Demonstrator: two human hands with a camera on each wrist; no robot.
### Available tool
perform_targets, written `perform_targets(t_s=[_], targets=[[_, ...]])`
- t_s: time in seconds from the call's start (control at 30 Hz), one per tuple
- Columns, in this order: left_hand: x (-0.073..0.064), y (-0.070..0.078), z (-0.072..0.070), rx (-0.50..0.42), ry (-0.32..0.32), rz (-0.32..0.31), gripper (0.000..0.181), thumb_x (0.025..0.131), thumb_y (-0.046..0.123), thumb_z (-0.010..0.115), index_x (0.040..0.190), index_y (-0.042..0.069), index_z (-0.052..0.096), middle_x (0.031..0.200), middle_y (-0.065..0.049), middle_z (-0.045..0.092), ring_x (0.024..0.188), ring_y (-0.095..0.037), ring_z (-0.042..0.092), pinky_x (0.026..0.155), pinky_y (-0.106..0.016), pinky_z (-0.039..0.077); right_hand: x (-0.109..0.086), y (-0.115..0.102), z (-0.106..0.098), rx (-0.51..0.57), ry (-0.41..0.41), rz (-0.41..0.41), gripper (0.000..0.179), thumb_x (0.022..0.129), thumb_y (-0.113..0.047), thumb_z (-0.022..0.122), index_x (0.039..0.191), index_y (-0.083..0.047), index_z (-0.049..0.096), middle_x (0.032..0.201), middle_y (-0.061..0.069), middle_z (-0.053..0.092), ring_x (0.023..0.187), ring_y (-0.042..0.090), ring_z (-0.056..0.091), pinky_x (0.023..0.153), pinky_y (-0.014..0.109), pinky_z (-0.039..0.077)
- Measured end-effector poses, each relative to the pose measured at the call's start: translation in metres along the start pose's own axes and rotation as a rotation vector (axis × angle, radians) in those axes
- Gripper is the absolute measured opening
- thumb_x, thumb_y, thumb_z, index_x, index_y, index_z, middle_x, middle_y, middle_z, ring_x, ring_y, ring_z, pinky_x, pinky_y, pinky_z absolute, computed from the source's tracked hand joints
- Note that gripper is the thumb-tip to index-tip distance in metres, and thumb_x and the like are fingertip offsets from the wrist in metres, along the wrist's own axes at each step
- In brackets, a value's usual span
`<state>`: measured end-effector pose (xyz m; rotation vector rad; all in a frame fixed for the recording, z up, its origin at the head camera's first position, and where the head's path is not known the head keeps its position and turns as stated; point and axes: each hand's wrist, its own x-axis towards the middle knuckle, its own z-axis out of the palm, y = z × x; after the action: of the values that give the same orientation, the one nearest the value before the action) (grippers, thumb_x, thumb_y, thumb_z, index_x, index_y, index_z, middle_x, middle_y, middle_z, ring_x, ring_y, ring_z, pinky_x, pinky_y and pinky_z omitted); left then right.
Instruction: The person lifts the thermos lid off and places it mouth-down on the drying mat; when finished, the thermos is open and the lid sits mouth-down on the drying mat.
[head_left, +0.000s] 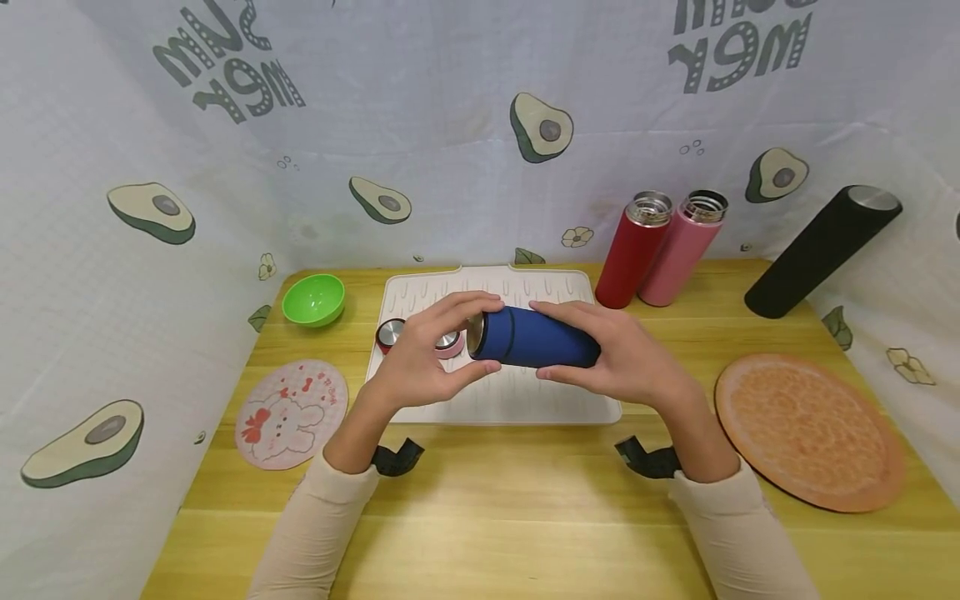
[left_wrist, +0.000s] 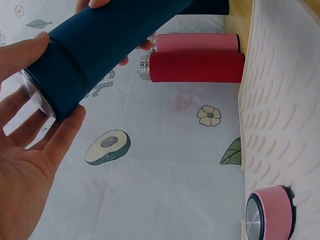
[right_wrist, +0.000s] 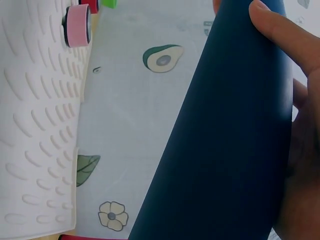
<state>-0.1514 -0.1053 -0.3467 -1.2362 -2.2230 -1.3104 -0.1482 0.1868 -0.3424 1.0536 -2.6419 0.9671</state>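
Observation:
Both hands hold a dark blue thermos bottle point(head_left: 551, 340) sideways above the white drying mat, its lidded end pointing left. With thumb and fingers, my left hand point(head_left: 423, 354) grips the blue lid point(left_wrist: 57, 82), whose top is shiny metal. My right hand point(head_left: 633, 354) grips the bottle's body, thumb on the near side and fingers on the far side. The lid sits on the body with a thin dark seam between them. Behind the left hand, a red lid point(head_left: 390, 332) and a pink lid point(head_left: 448, 345) rest on the mat.
The white mat point(head_left: 495, 408) lies mid-table. Behind it to the right stand lidless red point(head_left: 633, 254) and pink point(head_left: 682, 254) bottles, and farther right a black bottle point(head_left: 817, 254). A green bowl point(head_left: 313, 300) and rabbit placemat point(head_left: 292, 414) are left; an orange round mat point(head_left: 810, 429) is right.

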Motion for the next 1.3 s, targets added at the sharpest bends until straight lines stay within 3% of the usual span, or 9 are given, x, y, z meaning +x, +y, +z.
perform_targets(t_s=[0.13,0.37,0.6,0.7,1.03,1.17,1.3], targets=[[-0.002,-0.001,0.000,-0.018,0.001,-0.035,0.062,0.083,0.019,0.087,0.139,0.015,0.062,0.141,-0.005,0.062,0.118,-0.017,0.064,0.084,-0.029,0.063,0.000,0.000,0.001,-0.007,0.006,-0.008,0.079,0.078,-0.035,0.091,0.148,-0.025,0.057,0.133,0.006,0.068,0.109,0.022,0.065,0.085,0.044,0.061],[-0.001,0.000,0.000,0.049,-0.020,-0.039,0.061,0.086,0.025,0.085,0.140,0.014,0.059,0.140,-0.005,0.062,0.113,-0.015,0.066,0.084,-0.031,0.062,-0.001,-0.002,0.001,-0.026,0.033,-0.026,0.079,0.076,-0.037,0.092,0.147,-0.025,0.059,0.132,0.006,0.069,0.109,0.021,0.066,0.083,0.042,0.061],[0.000,0.000,0.004,0.092,-0.006,-0.022,0.062,0.086,0.025,0.084,0.141,0.010,0.058,0.141,-0.006,0.063,0.121,-0.016,0.063,0.098,-0.032,0.057,-0.002,-0.002,0.002,-0.049,0.064,-0.029,0.080,0.074,-0.035,0.093,0.146,-0.026,0.060,0.131,0.007,0.070,0.109,0.022,0.067,0.081,0.042,0.061],[0.000,-0.001,0.006,0.089,0.006,-0.033,0.062,0.087,0.026,0.083,0.141,0.009,0.058,0.140,-0.006,0.063,0.120,-0.016,0.064,0.098,-0.032,0.057,-0.002,-0.002,0.002,-0.058,0.069,-0.027,0.080,0.074,-0.036,0.093,0.146,-0.026,0.059,0.131,0.006,0.070,0.108,0.022,0.067,0.080,0.041,0.061],[-0.002,-0.001,0.012,0.098,0.061,-0.149,0.062,0.090,0.032,0.079,0.145,0.016,0.056,0.131,-0.005,0.069,0.100,-0.012,0.073,0.086,-0.027,0.062,-0.002,-0.005,0.004,-0.140,0.104,-0.008,0.078,0.074,-0.040,0.092,0.144,-0.026,0.062,0.130,0.008,0.070,0.107,0.026,0.068,0.079,0.042,0.061],[-0.002,-0.003,0.014,0.124,0.101,-0.179,0.059,0.093,0.047,0.073,0.141,0.015,0.060,0.118,-0.005,0.073,0.090,-0.010,0.074,0.075,-0.026,0.063,-0.001,-0.006,0.006,-0.198,0.135,-0.023,0.078,0.073,-0.041,0.093,0.143,-0.026,0.063,0.129,0.010,0.070,0.107,0.030,0.068,0.080,0.045,0.061],[-0.002,-0.007,0.016,0.112,0.124,-0.263,0.065,0.094,0.064,0.062,0.132,0.011,0.066,0.102,-0.004,0.076,0.077,-0.008,0.074,0.065,-0.029,0.062,0.001,-0.008,0.009,-0.279,0.188,-0.084,0.080,0.070,-0.041,0.095,0.142,-0.026,0.064,0.126,0.011,0.071,0.105,0.031,0.068,0.081,0.047,0.058]])
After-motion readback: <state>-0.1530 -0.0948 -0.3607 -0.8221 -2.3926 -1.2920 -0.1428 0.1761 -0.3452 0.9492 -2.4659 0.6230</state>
